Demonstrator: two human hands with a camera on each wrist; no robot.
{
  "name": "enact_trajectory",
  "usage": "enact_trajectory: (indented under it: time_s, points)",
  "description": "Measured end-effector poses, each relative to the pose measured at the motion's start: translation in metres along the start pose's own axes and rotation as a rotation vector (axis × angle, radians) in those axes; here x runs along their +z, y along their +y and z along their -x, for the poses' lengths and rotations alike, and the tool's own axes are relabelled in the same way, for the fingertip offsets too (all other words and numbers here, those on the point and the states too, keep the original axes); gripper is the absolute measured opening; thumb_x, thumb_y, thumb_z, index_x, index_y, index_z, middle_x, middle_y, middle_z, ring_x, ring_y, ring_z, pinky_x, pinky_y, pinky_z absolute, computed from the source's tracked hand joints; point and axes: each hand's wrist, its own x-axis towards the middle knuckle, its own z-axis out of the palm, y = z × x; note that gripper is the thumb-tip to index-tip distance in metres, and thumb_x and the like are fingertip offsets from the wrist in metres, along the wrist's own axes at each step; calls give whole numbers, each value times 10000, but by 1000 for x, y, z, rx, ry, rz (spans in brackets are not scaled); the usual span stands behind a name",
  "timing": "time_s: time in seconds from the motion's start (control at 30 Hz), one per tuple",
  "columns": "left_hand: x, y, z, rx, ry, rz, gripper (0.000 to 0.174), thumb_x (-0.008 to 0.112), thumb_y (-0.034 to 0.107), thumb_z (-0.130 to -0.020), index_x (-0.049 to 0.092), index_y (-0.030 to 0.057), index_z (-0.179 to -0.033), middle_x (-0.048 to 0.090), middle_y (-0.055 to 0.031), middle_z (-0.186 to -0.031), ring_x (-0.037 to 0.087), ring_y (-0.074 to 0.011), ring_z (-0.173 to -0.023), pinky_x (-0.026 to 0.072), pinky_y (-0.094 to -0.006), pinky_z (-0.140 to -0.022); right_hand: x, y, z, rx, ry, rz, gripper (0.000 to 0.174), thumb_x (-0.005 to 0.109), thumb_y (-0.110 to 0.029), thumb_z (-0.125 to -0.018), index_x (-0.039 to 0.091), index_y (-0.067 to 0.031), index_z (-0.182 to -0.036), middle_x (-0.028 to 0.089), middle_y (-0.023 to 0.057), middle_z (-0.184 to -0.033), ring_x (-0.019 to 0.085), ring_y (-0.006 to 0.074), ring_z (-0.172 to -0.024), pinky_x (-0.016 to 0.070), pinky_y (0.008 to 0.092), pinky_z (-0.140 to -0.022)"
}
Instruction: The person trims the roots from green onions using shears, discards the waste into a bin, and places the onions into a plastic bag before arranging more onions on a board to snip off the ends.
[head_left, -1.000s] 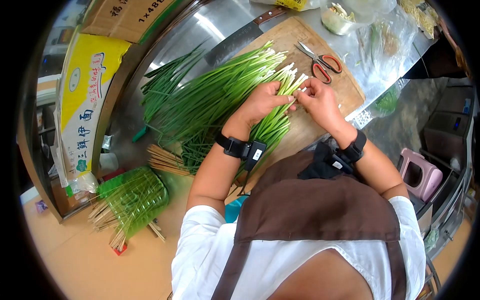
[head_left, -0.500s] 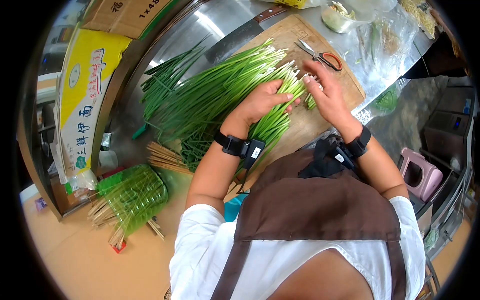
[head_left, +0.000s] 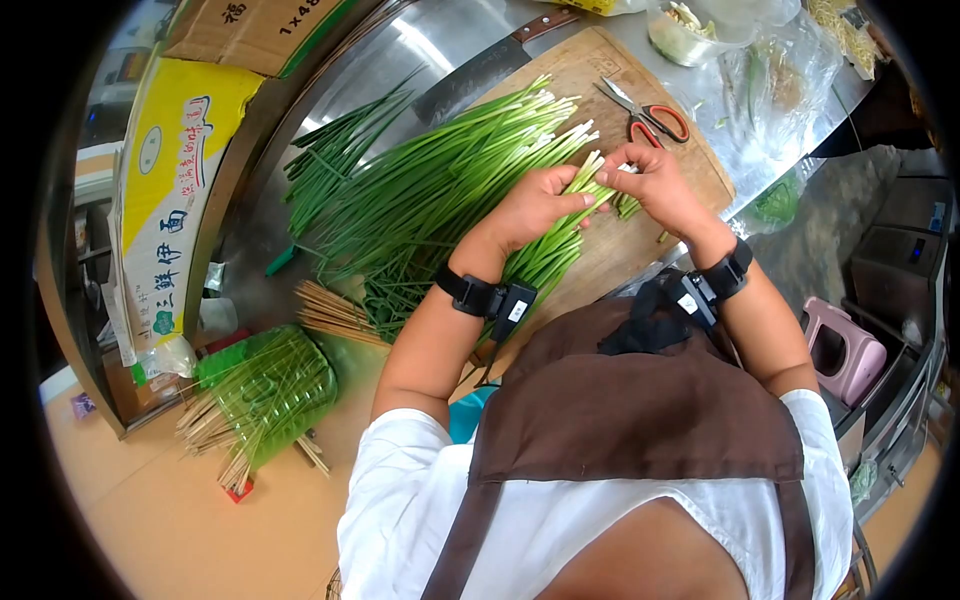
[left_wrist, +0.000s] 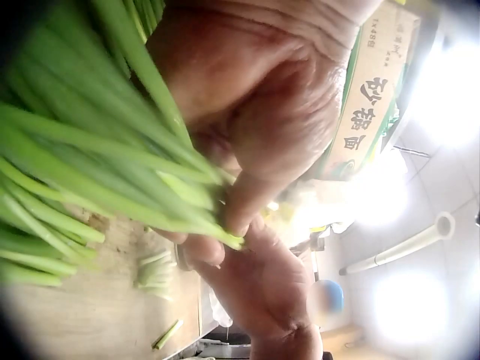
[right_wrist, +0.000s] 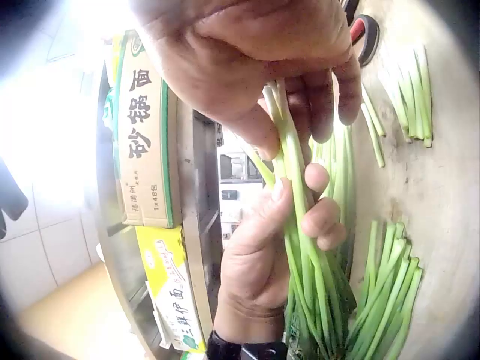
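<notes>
My left hand (head_left: pixel 541 207) grips a bunch of green chives (left_wrist: pixel 97 142), its thumb pressing across the stalks near their pale ends. At those ends, close above the left thumb, my right hand (head_left: pixel 655 190) pinches a few stalks between thumb and fingers, as the right wrist view shows. A large pile of chives (head_left: pixel 430 180) spreads over the wooden cutting board (head_left: pixel 690 165) on the left hand's far side. Short pale stalk pieces (right_wrist: pixel 411 97) lie on the board beside the right hand. Scissors (head_left: pixel 641 113) with red and black handles rest just beyond it.
Behind the pile lies a cleaver (head_left: pixel 470 80) along the board's edge. A bowl (head_left: pixel 680 45) and clear plastic bags (head_left: pixel 780 80) stand at the far right. Wooden skewers (head_left: pixel 335 315) stick out near the left forearm; a yellow and white carton (head_left: pixel 180 200) stands at left.
My right hand left the stalk ends, swung right over the short pieces with loosened fingers, then came back and pinches the ends again. My left hand has kept its grip on the bunch.
</notes>
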Motion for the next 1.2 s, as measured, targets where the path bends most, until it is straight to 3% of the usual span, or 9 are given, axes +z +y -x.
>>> enact_trajectory:
  time_s: [0.27, 0.37, 0.47, 0.57, 0.7, 0.9, 1.0, 1.13, 1.2]
  points:
    - [-8, -6, -3, -43, -69, -1, 242, 542, 137, -960, 557, 9, -1166, 642, -34, -959, 550, -84, -758, 474, -242, -742, 3, 8, -1, 36, 56, -136, 179, 590, -176, -950, 586, -7, -1008, 644, 42, -968, 584, 109, -845, 485, 274, -744]
    - [-10, -8, -4, -66, -95, -17, 201, 534, 141, -965, 555, 19, -1123, 606, -10, -912, 532, -84, -753, 460, -244, -726, 24, -6, -2, -112, 177, -525, 171, 539, -165, -976, 568, -6, -1030, 637, 46, -972, 595, 127, -888, 496, 279, -785]
    - [-7, -13, -6, -63, -102, -58, 183, 539, 140, -961, 556, 19, -1099, 582, -4, -894, 527, -89, -761, 456, -251, -720, 34, -33, 8, -151, 120, -525, 130, 519, -123, -980, 570, -6, -1010, 634, 50, -953, 604, 137, -913, 489, 269, -824]
    - [-5, -17, -10, -55, -129, -188, 195, 560, 147, -949, 560, 15, -1092, 577, -11, -894, 541, -97, -778, 461, -263, -722, 24, 3, 1, -212, 4, -303, 97, 507, -71, -974, 572, -7, -1009, 631, 54, -966, 606, 134, -914, 482, 261, -829]
    - [-6, -5, 0, -83, -109, -402, 187, 592, 148, -928, 564, 14, -1054, 572, -20, -847, 564, -111, -753, 470, -279, -713, 22, 2, -1, -125, 80, -440, 88, 522, -48, -961, 578, -7, -1015, 625, 49, -971, 614, 129, -901, 492, 265, -815]
    - [-4, -21, 5, -174, -168, -140, 165, 587, 124, -926, 560, 10, -1042, 566, -19, -800, 564, -115, -691, 468, -277, -670, 11, 0, 0, -200, -63, -307, 427, 372, -306, -1043, 541, 6, -1281, 613, 127, -1205, 559, 206, -1152, 412, 328, -1016]
    - [1, -18, 5, -183, -191, -84, 143, 583, 118, -929, 558, 10, -1020, 560, -16, -790, 553, -110, -672, 459, -268, -639, 2, -1, -1, -99, -184, -248, 569, 264, -407, -1049, 488, 23, -1344, 545, 160, -1325, 478, 232, -1264, 330, 346, -1094]
    - [-2, -13, 5, -221, -175, 86, 127, 584, 122, -932, 557, 12, -989, 556, -14, -782, 542, -107, -648, 442, -251, -597, -1, -3, -6, -153, -44, -416, 689, 218, -516, -1021, 406, 27, -1402, 429, 172, -1442, 364, 271, -1367, 231, 377, -1153]
    - [-6, -14, 4, -228, -214, 57, 131, 582, 127, -933, 561, 11, -991, 554, -15, -780, 535, -106, -638, 436, -245, -583, -5, -14, 4, -192, -160, -82, 658, 232, -496, -1026, 415, 9, -1405, 426, 165, -1448, 357, 260, -1373, 231, 373, -1149]
